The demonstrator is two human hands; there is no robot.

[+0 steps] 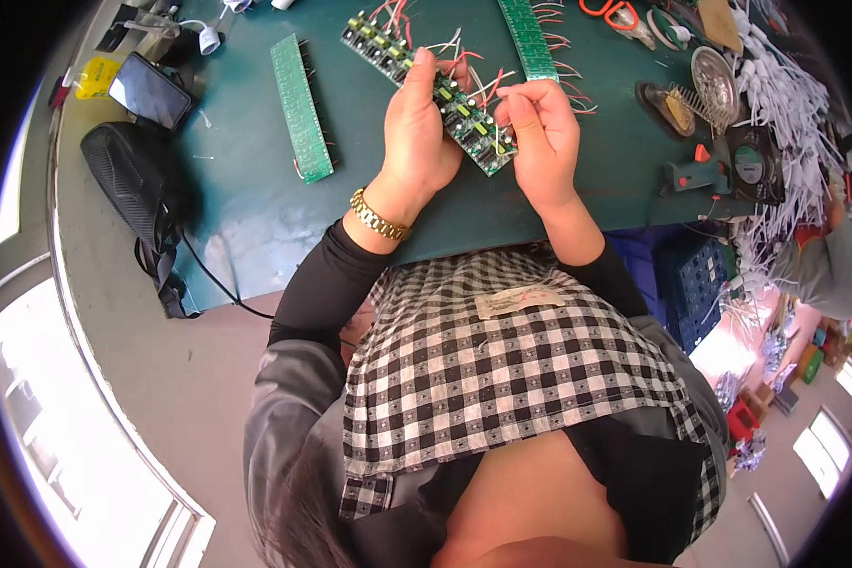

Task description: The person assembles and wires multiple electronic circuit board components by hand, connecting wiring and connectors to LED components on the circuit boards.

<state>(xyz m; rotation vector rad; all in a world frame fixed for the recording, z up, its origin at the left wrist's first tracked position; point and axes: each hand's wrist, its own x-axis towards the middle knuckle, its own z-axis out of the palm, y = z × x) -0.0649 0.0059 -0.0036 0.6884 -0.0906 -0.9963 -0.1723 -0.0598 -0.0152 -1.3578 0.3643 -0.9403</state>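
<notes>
A long green circuit board strip (381,52), crowded with black, yellow and silver components, slants down to the right above the bench's near side. My left hand (420,133) is closed around its middle, thumb on the component side. Red and white wires (456,59) stick out along the board's far edge. At the lower right end, my right hand (549,142) is closed in a pinch on a thin wire, its fingertips partly hiding it. Another green board strip (301,109) lies to the left, and a wired one (528,38) lies beyond my right hand.
On the left are a phone (151,92), a yellow tag (97,78) and a black case (133,175) with a cable. On the right are orange-handled scissors (619,13), a metal dish (715,85), a green-and-red tool (697,173) and a heap of white wires (795,114). Blue crates (677,284) stand below.
</notes>
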